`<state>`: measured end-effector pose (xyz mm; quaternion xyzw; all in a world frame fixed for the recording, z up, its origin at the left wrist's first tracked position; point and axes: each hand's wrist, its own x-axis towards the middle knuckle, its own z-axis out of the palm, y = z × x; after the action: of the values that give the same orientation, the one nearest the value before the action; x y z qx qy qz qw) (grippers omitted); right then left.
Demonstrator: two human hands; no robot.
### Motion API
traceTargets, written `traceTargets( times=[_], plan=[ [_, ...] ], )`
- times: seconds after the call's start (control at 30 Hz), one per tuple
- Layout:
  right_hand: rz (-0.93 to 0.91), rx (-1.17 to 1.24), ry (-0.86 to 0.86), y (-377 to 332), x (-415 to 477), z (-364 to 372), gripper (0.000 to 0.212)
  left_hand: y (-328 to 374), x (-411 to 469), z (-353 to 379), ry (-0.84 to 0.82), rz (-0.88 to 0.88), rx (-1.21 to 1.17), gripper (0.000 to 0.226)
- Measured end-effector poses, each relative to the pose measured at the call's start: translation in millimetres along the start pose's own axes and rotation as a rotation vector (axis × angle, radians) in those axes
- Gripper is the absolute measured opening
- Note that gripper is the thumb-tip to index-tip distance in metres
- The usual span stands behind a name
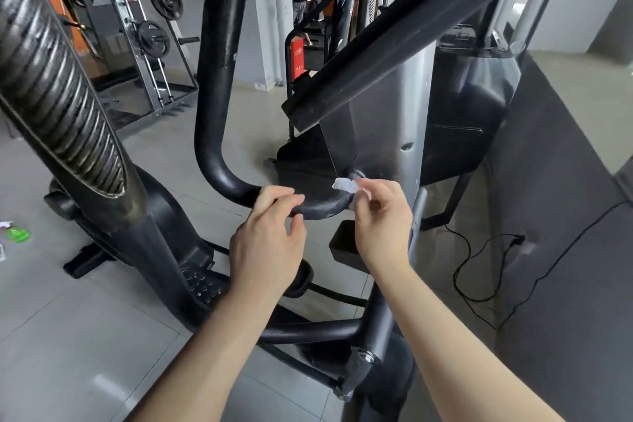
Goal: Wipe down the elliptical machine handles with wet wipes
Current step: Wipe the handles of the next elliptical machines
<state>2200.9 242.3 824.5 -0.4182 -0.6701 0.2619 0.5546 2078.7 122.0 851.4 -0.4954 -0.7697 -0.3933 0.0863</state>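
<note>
**Wipe pinched at the inner end of the handle**

Standing beside the elliptical, I see the person bent over the black curved handle [219, 161]. It rises to a rounded tip and bends low across toward the silver column [394, 106].

The right hand [380, 223] has its grip pinched on a small, bunched white wet wipe [344, 186], nipped between thumb and fingertips. It holds the wipe just at the inner end of the handle, where the bar meets the column. A pinch instead of a full palm looks chosen to get the wipe into that tight joint.

The left hand [265, 243] is at the level stretch of the same bar with its grip loose and spread. The fingers arch over the top and the thumb sits below, clamped on nothing. From here I cannot tell whether the fingertips rest on the bar or hover just off it. My guess is that this hand is there to steady the handle while the other one rubs.

The big ribbed handle [51, 79] on the left stands well apart from both hands, so I judge it is yet to be wiped. A green packet [19, 235] lies on the floor at the far left, too blurred to name, though it may be the wipes pack. A black cable [479, 271] trails across the floor on the right.
</note>
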Motion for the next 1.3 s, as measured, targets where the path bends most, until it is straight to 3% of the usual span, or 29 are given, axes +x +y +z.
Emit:
traceTargets(
  times=[0.1,0.27,0.5,0.7,0.83,1.0,1.07,1.17,1.3],
  plan=[
    [-0.014,0.093,0.010,-12,-15,3,0.022,-1,0,0,-0.004,0.004,-0.004,0.025],
    [-0.152,0.132,-0.164,-21,-35,2,0.020,-1,2,0,-0.012,0.019,0.000,0.025],
    [0.045,0.047,0.037,-1,5,4,0.023,0,2,-2,-0.018,0.001,-0.007,0.024],
    [0.085,0.095,-0.038,-5,-3,0,0.015,0,1,-3,-0.024,-0.001,-0.016,0.026],
    [-0.141,0.032,-0.130,-16,2,-3,0.021,-3,3,-3,-0.012,-0.027,-0.079,0.033],
    [-0.498,-0.101,-0.500,-41,14,14,0.017,-4,6,-5,0.016,-0.084,-0.074,0.038],
    [-0.583,-0.139,-0.549,-39,15,19,0.022,-4,7,-5,0.007,-0.095,-0.069,0.036],
    [-0.626,-0.220,-0.555,-28,23,11,0.039,-3,7,-5,0.009,-0.084,-0.046,0.029],
    [-0.534,-0.357,-0.528,-18,41,-10,0.047,-2,7,-5,0.016,-0.084,-0.052,0.025]
  ],
)
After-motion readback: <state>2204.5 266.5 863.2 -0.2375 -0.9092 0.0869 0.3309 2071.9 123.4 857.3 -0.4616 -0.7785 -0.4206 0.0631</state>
